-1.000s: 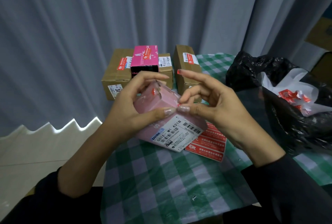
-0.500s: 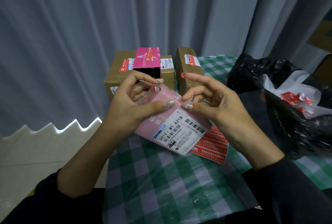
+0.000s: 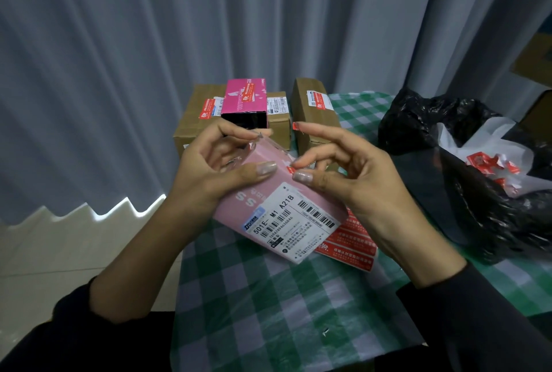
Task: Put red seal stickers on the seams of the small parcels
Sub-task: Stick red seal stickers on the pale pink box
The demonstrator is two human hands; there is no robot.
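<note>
Thumbs that were touching a second ago are now standing apart, and the pink parcel (image 3: pixel 286 210) is turning more of its label toward the head camera; the left grip (image 3: pixel 215 168) is curling round the parcel's far end, thumb lying on the upper face, holding it tilted above the tabletop (image 3: pixel 268 312); the right grip (image 3: pixel 352 180) is pinching a small red seal sticker (image 3: pixel 290 169) between thumb and a bent finger, right at the parcel's upper edge, forefinger stretching out free. I am reading this as the placing step; I am advising that the sticker go astride the flap seam, half on each face, then be rubbed flat while the left grip is bracing the box; whether the seam lies exactly under the pinch, I am not managing to tell.
</note>
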